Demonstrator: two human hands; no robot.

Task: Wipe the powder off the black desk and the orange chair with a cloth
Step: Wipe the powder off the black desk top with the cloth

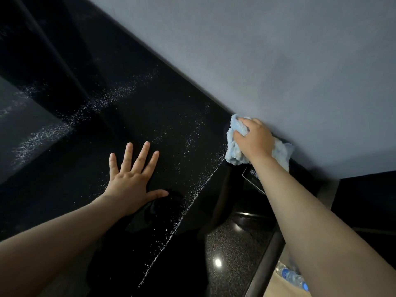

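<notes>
One view, head camera. Black tabletop (150, 116) runs as a long strip from upper left to lower right, with its back edge hard against the grey wall (278, 50). A second edge drops from the wall toward the bottom of frame.

Cloth (232, 146): pale blue, bunched, at the corner where that edge meets the wall. Its long axis lies along the wall line, one end poking up-left past the knuckles, the other trailing down-right behind the wrist. Right hand (255, 140) sits on top, its grip closed round the cloth with fingers curled into the folds, pressing it down onto the tabletop.

Left hand (130, 185): flat on the tabletop, fingers spread and straight, grip wide open, holding nothing. It is well apart from the cloth.

Powder (111, 97): one broad white band crosses the tabletop beyond my left fingertips, and a thin dense line follows the near edge below the cloth.

Room: open tabletop lies between the two hands, while the wall blocks travel up-right. Past the edge sits a lower speckled surface (231, 239). A water bottle (291, 275) lies at the bottom right.
</notes>
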